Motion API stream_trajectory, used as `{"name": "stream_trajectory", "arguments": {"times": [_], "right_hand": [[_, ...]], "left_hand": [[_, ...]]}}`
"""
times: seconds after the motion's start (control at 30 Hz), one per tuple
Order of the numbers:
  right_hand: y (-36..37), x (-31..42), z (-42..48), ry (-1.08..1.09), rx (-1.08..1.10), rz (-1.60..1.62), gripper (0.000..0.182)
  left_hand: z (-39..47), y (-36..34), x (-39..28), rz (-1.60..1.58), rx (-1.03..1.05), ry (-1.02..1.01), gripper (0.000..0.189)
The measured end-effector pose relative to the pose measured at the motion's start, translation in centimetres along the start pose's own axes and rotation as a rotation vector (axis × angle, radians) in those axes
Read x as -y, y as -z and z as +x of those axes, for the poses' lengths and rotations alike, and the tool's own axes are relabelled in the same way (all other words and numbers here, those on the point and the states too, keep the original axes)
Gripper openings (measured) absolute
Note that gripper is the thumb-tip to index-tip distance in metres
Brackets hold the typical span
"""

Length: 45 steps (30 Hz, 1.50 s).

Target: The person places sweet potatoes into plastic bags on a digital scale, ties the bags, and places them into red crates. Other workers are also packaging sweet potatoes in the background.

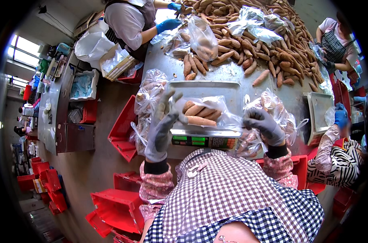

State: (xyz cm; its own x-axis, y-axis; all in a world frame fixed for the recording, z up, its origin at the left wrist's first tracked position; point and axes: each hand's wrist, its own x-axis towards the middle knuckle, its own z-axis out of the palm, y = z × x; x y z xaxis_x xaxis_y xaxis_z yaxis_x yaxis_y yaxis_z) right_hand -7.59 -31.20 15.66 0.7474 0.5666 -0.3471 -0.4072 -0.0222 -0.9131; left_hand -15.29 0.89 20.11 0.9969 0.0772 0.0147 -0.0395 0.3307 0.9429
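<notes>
A clear plastic bag of sweet potatoes (203, 113) lies on the metal pan (203, 86) of a digital weighing scale, whose green displays (198, 141) face me. My left hand (162, 127), in a grey glove, is raised at the bag's left end with its fingers spread; whether it touches the plastic I cannot tell. On the right, my gloved right hand (261, 123) is closed on the gathered edge of the same bag. Tied bags of sweet potatoes (150, 91) are stacked left of the scale, and more tied bags (275, 104) sit to its right.
A large heap of loose sweet potatoes (281, 57) covers the far side of the metal table (171, 71). A co-worker's blue-gloved hand (168, 25) is at the far left. Other co-workers stand at the right, near another scale (320, 106). Red plastic crates (118, 205) stand at left.
</notes>
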Motion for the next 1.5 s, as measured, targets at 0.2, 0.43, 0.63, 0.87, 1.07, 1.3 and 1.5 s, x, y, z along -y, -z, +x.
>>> {"name": "stream_trajectory", "arguments": {"times": [0.2, 0.43, 0.63, 0.87, 1.07, 1.3, 1.5], "right_hand": [[-2.1, 1.2, 1.7, 0.254, 0.039, 0.575, 0.028], [-3.4, 1.6, 0.2, 0.313, -0.268, -0.325, 0.034], [-10.4, 4.3, 2.8, 0.537, 0.386, -0.493, 0.018], [-9.6, -5.5, 18.1, 0.06, 0.248, -1.155, 0.04], [-8.0, -7.1, 19.0, 0.188, 0.367, -1.082, 0.05], [-6.0, -3.7, 13.1, 0.234, 0.231, -0.424, 0.027], [-5.3, -6.3, 12.1, 0.179, 0.096, -0.28, 0.016]], "left_hand": [[0.6, -0.5, -0.1, -0.065, 0.091, -0.122, 0.074], [-3.0, 0.7, 2.7, -0.003, -0.017, -0.03, 0.08], [-3.2, -1.2, 2.8, -0.004, 0.015, -0.071, 0.076], [-3.3, -1.7, 3.9, -0.094, -0.046, -0.052, 0.069], [-3.6, 0.2, 5.4, -0.104, -0.17, -0.082, 0.069], [-3.6, 0.1, 5.7, -0.146, -0.242, -0.169, 0.066], [-2.0, -1.3, 4.7, -0.13, -0.2, -0.157, 0.06]]}}
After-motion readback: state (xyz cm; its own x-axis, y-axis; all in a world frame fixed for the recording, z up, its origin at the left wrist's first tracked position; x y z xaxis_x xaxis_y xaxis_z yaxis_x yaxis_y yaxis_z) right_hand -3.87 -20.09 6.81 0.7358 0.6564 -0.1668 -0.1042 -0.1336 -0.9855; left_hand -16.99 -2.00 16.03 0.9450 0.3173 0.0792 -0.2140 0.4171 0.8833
